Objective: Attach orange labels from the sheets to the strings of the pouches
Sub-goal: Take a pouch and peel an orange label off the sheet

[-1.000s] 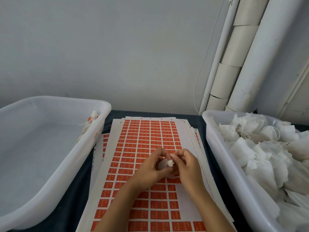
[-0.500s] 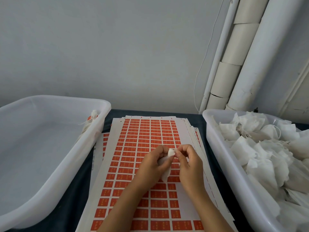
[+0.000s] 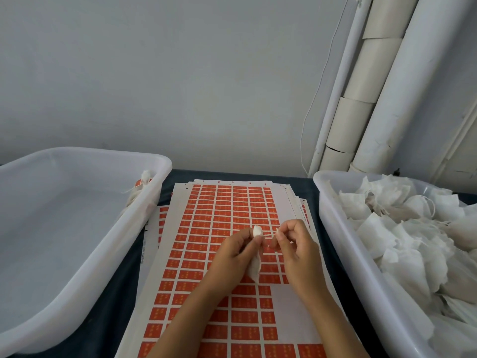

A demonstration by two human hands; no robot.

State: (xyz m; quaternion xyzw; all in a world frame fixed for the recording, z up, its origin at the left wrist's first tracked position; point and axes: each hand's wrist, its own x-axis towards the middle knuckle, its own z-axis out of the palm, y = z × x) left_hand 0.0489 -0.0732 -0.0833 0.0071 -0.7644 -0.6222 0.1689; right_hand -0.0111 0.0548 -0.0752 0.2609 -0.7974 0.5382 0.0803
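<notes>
Your left hand [image 3: 233, 257] pinches a white pouch [image 3: 255, 264] above the label sheets [image 3: 227, 208] | your right hand [image 3: 294, 250] pinches its string [image 3: 269, 236], fingers curled | string runs tight between both hands | right bin [image 3: 343, 244] holds more pouches | left bin [image 3: 108, 249] holds one labelled pouch.

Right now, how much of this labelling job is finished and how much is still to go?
Barely begun, it seems. One labelled pouch hangs at the left tub's rim, and the label sheet has gaps where stickers were peeled. In hand: the left hand grips a white pouch while the right hand pinches its string. Left: the right tub is heaped with unlabelled pouches.
</notes>
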